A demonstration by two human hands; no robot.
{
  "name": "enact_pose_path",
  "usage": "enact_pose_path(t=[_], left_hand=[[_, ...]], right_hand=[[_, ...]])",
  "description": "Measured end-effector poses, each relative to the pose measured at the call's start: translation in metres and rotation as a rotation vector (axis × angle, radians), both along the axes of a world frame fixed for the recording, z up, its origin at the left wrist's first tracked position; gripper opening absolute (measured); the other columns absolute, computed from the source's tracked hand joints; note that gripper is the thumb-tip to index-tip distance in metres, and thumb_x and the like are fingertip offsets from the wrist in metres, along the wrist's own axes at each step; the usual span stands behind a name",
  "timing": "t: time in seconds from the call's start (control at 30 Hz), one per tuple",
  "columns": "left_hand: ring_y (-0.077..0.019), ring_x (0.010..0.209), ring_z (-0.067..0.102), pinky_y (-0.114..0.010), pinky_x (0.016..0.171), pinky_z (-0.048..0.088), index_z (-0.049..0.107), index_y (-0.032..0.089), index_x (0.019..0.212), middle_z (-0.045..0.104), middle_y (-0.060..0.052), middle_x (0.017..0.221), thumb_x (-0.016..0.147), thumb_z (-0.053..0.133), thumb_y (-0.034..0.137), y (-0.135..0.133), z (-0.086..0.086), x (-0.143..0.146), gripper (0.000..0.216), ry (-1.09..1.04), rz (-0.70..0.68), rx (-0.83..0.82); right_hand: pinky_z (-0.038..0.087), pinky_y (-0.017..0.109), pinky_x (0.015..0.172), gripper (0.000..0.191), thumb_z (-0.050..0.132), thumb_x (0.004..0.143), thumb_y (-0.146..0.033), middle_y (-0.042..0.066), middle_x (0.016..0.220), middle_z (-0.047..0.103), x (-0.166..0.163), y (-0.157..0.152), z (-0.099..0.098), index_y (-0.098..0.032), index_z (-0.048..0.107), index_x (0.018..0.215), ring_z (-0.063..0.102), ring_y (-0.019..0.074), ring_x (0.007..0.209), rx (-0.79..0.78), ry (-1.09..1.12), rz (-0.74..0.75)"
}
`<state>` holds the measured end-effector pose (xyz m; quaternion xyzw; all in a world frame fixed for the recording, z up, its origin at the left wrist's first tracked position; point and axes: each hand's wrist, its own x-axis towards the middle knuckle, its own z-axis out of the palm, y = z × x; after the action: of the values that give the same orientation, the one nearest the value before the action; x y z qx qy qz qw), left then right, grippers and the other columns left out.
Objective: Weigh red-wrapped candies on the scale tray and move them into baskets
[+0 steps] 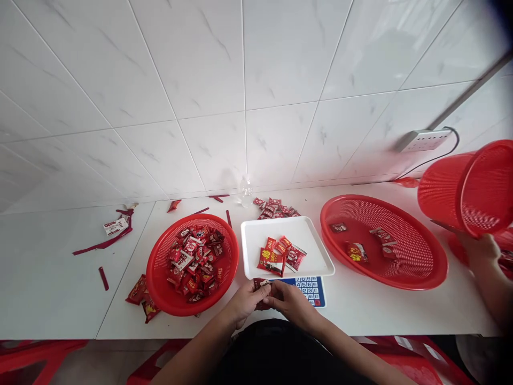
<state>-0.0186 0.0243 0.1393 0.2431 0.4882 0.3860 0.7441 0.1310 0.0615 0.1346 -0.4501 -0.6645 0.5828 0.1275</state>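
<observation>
My left hand (246,300) and my right hand (292,301) meet at the front edge of a scale, both with fingers closed on a small dark red snack packet (259,305). Part of the packet is hidden behind the fingers. Just beyond them is the scale's white tray (250,235), with several red packets (276,259) lying on it. My hands partly cover the scale's blue keypad (315,291). Left of the tray, a round red basket (154,267) holds a heap of small red packets (194,262).
A wide red basket (425,267) with several packets sits to the right. At the far right, another person's hand (481,251) holds a tilted red basket (441,187). Small packets (274,207) lie behind the tray. Ribbon strips (103,278) and larger packets (138,290) are on the left.
</observation>
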Motion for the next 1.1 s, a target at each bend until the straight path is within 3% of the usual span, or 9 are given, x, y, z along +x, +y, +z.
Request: enact_pose_path(t=[0.23,0.33,0.4,0.47,0.57,0.7,0.9,1.0,1.1], left_hand=[[-0.0152,0.070,0.061,-0.029,0.072,0.048,0.061,0.012,0.082,0.066,-0.006,0.077,0.066,0.070,0.055,0.016,-0.005,-0.028,0.047,0.173,0.261,0.102],[-0.0181,0.081,0.064,-0.030,0.077,0.048,0.058,0.014,0.091,0.067,-0.010,0.088,0.078,0.056,0.057,0.024,-0.011,-0.056,0.045,0.418,0.321,0.162],[-0.0190,0.093,0.063,-0.030,0.082,0.047,0.055,0.015,0.100,0.066,-0.012,0.100,0.087,0.043,0.051,0.027,-0.016,-0.073,0.040,0.690,0.260,0.202],[-0.0200,0.098,0.061,-0.029,0.084,0.045,0.055,0.016,0.104,0.066,-0.011,0.105,0.088,0.043,0.044,0.029,-0.023,-0.087,0.034,0.884,0.158,0.212],[-0.0220,0.089,0.062,-0.030,0.080,0.045,0.062,0.020,0.096,0.069,-0.008,0.096,0.082,0.054,0.036,0.034,-0.035,-0.102,0.023,0.987,-0.035,0.193],[-0.0240,0.089,0.062,-0.033,0.081,0.044,0.065,0.018,0.091,0.069,-0.011,0.095,0.087,0.045,0.029,0.050,-0.057,-0.121,0.022,1.190,-0.243,0.137],[-0.0286,0.130,0.033,-0.041,0.102,0.028,0.051,0.013,0.122,0.040,-0.018,0.140,0.084,0.039,0.008,0.070,-0.082,-0.137,0.040,1.548,-0.328,0.038],[-0.0305,0.134,0.025,-0.043,0.104,0.025,0.045,0.012,0.128,0.036,-0.020,0.142,0.085,0.040,0.008,0.073,-0.089,-0.133,0.044,1.632,-0.366,0.007],[-0.0339,0.129,0.032,-0.046,0.100,0.031,0.044,0.011,0.128,0.043,-0.021,0.134,0.084,0.053,0.019,0.074,-0.090,-0.130,0.046,1.651,-0.404,-0.007]], right_hand=[[0.037,0.026,0.055,0.032,0.045,0.085,-0.048,-0.001,0.064,0.059,0.008,0.005,0.011,-0.020,0.053,0.069,0.052,0.0144,0.059,0.103,-0.096,0.078],[0.039,0.027,0.057,0.033,0.041,0.087,-0.049,0.000,0.067,0.060,0.014,0.006,0.014,-0.021,0.055,0.075,0.054,0.0151,0.061,0.108,-0.111,0.076],[0.041,0.027,0.059,0.034,0.039,0.087,-0.050,0.000,0.069,0.062,0.018,0.005,0.013,-0.022,0.055,0.079,0.056,0.0159,0.064,0.100,-0.116,0.065],[0.042,0.028,0.061,0.034,0.038,0.087,-0.051,0.001,0.072,0.063,0.022,0.004,0.010,-0.023,0.056,0.082,0.057,0.0168,0.066,0.085,-0.121,0.055],[0.045,0.029,0.065,0.036,0.037,0.087,-0.052,0.002,0.076,0.065,0.028,0.004,0.004,-0.023,0.058,0.085,0.060,0.0182,0.070,0.068,-0.121,0.048],[0.046,0.030,0.065,0.036,0.039,0.086,-0.053,0.002,0.075,0.065,0.032,0.006,0.003,-0.023,0.059,0.085,0.060,0.0192,0.071,0.057,-0.124,0.039],[0.046,0.030,0.065,0.035,0.039,0.086,-0.052,0.003,0.076,0.066,0.038,0.010,0.003,-0.023,0.059,0.086,0.061,0.0197,0.072,0.040,-0.130,0.008],[0.047,0.030,0.065,0.037,0.038,0.086,-0.055,0.003,0.077,0.066,0.044,0.010,-0.002,-0.024,0.060,0.086,0.061,0.0203,0.073,0.047,-0.149,-0.009],[0.047,0.030,0.063,0.040,0.038,0.085,-0.057,0.003,0.077,0.066,0.049,0.009,-0.006,-0.025,0.062,0.085,0.061,0.0205,0.072,0.066,-0.163,-0.032]])
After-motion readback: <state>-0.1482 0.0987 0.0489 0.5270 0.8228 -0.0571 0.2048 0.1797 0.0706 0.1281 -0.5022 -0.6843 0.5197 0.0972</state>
